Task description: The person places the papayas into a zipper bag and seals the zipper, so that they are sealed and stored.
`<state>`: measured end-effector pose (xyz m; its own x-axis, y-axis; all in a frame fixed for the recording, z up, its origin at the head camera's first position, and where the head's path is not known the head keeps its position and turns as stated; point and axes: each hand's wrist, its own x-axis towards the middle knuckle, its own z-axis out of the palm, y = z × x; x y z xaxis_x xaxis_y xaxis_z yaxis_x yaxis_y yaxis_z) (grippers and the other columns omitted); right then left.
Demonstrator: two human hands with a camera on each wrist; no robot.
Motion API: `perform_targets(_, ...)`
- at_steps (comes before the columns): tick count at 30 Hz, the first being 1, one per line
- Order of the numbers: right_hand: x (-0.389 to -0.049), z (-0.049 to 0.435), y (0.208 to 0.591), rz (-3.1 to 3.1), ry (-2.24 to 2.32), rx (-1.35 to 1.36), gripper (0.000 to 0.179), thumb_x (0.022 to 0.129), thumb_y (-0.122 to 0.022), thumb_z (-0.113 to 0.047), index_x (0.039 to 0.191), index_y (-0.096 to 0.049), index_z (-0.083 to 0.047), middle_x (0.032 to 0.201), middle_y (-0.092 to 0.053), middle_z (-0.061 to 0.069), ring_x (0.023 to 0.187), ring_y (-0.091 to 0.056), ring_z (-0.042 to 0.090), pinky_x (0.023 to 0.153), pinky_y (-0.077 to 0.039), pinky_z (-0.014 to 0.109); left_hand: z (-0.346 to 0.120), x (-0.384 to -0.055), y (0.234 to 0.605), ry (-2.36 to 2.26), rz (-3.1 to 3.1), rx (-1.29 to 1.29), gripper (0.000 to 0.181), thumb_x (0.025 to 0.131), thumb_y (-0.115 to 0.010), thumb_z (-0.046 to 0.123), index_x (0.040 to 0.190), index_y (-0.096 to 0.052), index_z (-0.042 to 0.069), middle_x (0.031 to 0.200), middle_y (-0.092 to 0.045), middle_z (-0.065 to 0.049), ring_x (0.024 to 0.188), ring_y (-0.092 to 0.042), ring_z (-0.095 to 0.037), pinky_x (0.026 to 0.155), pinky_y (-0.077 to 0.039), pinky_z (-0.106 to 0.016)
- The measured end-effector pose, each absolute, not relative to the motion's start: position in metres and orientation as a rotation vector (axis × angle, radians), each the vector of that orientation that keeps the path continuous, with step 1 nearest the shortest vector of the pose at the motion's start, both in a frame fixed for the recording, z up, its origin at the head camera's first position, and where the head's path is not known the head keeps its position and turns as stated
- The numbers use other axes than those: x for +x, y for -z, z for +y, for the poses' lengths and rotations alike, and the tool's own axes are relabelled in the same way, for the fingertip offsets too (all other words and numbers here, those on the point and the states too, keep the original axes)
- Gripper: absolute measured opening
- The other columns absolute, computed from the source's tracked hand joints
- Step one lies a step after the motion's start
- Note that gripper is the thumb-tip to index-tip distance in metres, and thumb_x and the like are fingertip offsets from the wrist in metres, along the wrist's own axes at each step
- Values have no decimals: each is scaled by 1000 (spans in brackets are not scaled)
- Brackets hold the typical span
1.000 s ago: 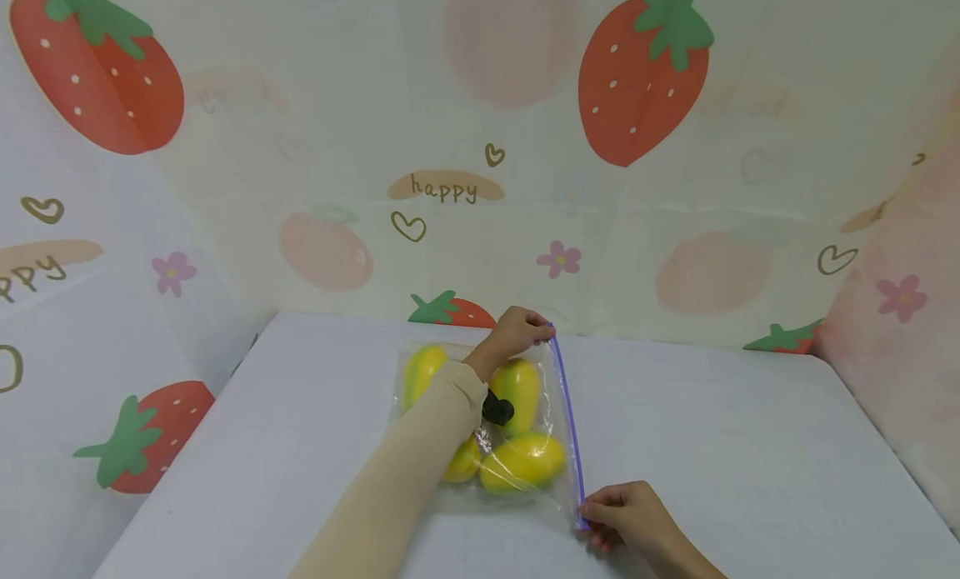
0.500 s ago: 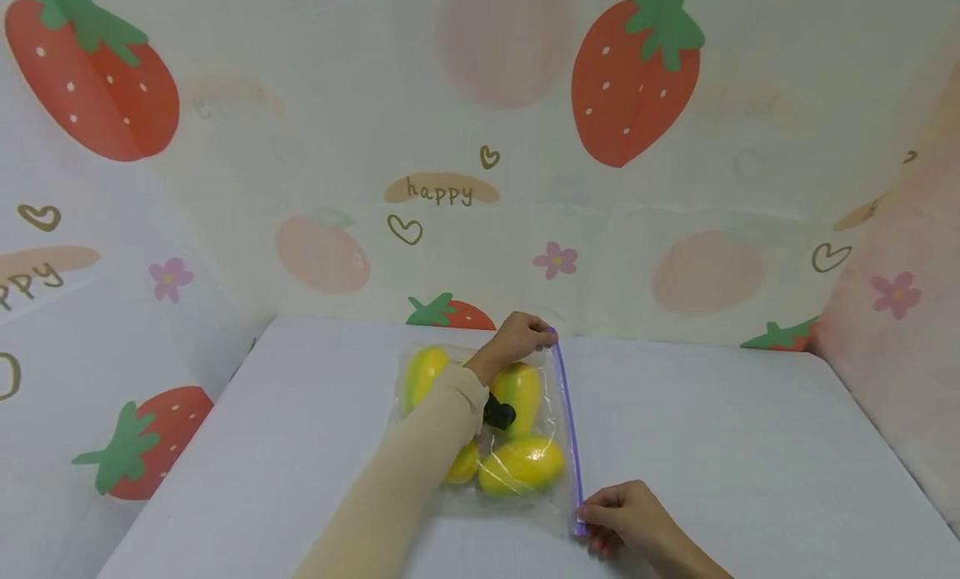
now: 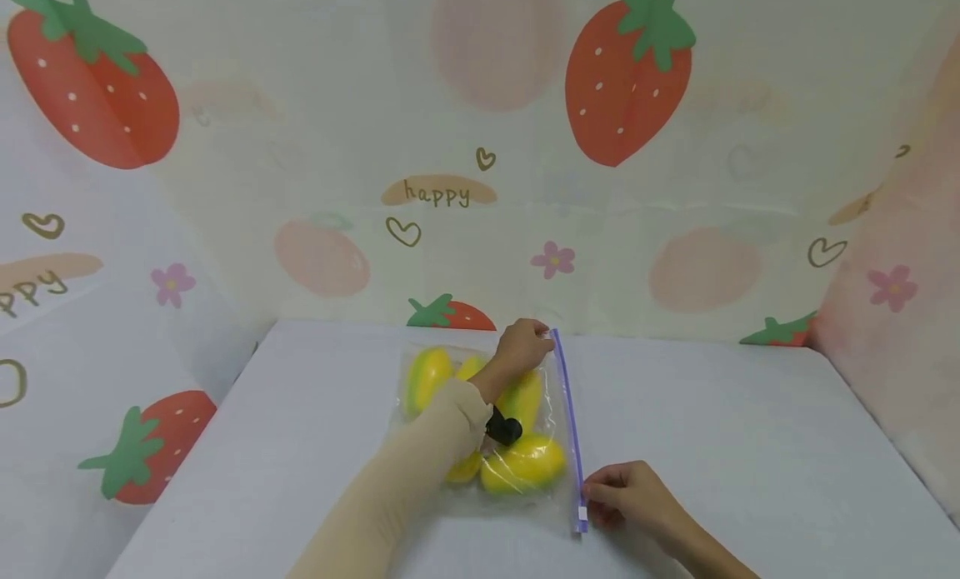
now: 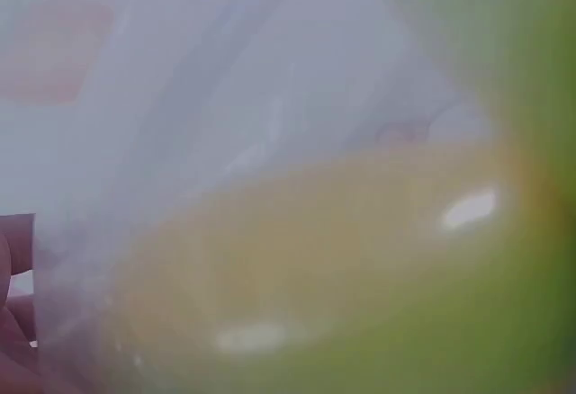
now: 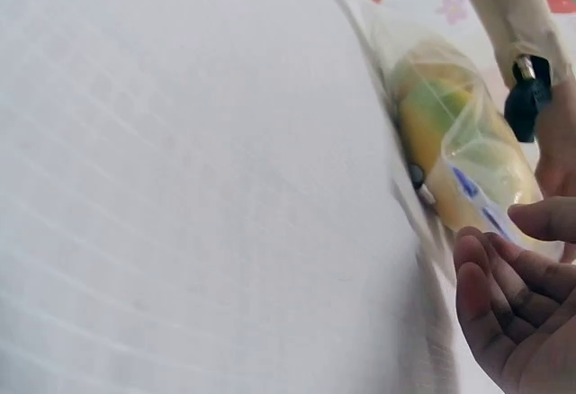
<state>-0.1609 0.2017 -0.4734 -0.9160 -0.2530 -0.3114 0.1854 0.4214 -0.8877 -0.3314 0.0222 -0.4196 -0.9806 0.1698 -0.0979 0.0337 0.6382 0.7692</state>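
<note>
A clear zip-top bag [image 3: 555, 446] with a purple zip strip [image 3: 567, 412] lies flat, holding several yellow-green mangoes [image 3: 523, 464]. My left hand [image 3: 517, 346] reaches across the bag and pinches the far end of the strip. Beside the near end is my right hand [image 3: 633, 500], its fingertips right at the strip and a white slider [image 3: 582, 513] showing next to them. In the right wrist view, the right thumb and fingers [image 5: 472, 295] stand apart with a gap. A blurred mango [image 4: 315, 259] under plastic fills much of the left wrist view.
The bag rests on a white-covered table [image 3: 712, 429]. A backdrop [image 3: 450, 104] printed with strawberries rises behind and at both sides. A black wrist camera [image 3: 504, 429] on the left wrist hangs over the mangoes.
My right hand has let go of the strip's near end and shifted slightly up and right, uncovering the white slider. The left hand still pinches the far end.
</note>
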Motion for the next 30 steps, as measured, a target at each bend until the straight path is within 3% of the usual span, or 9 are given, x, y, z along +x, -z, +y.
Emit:
perform_targets(4,-169,206,469,2314,1508,-101,27,89,-67,-20,100,-71,5,76,-70,2,64,-60,13,58,-52,27,24,-324,418,-1248,2707,167,40,97,-58,22,135,-57,8,136,-60,-11,126,-56,-27,105,-46,-37)
perform_targets(19,-214,229,436,2491,1520,-102,31,94,-61,-18,110,-67,8,92,-72,18,77,-65,22,67,-55,24,15,-306,419,-1455,2632,247,28,95,-60,22,120,-67,11,131,-63,-10,123,-57,-29,105,-46,-41)
perform_targets(30,-232,231,441,2600,1490,-95,35,95,-61,-22,116,-65,6,104,-70,20,84,-62,19,70,-54,23,0,-285,417,-1506,2664,386,34,94,-62,26,124,-65,9,136,-60,-11,130,-51,-31,110,-40,-47)
